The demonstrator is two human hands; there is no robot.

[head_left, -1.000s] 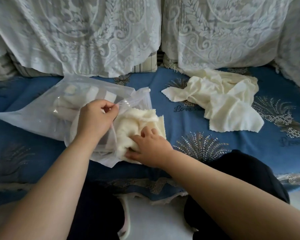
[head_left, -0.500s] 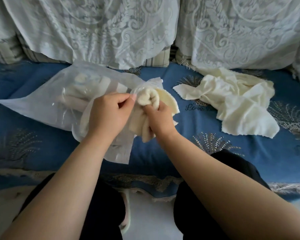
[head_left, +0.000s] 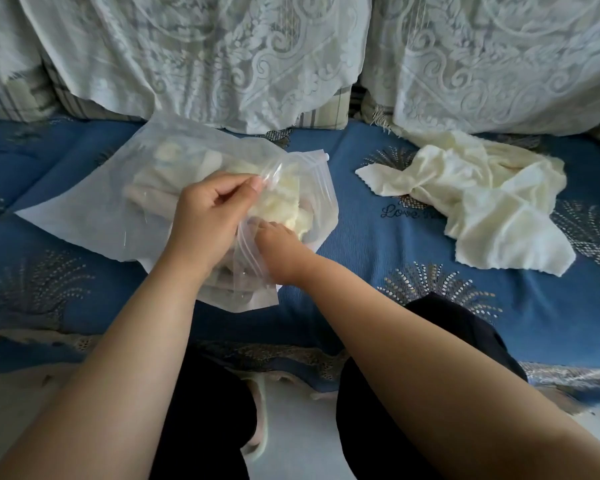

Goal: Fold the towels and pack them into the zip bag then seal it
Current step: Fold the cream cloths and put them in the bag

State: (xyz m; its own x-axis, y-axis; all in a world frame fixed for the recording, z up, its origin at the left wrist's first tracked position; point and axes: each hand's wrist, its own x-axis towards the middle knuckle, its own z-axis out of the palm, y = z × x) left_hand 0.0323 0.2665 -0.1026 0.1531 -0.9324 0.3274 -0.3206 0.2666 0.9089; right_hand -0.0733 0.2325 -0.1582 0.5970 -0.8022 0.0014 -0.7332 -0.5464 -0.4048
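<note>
The left hand pinches the upper lip of the bag, holding its mouth apart. The right hand reaches into that mouth, fingers hidden against a cream towel just inside; its grip cannot be told. More towels lie crumpled well to the right on the sofa.

A blue patterned sofa cover, trimmed along its front edge, is spread over the seat. White lace covers are draped over striped back cushions behind.
</note>
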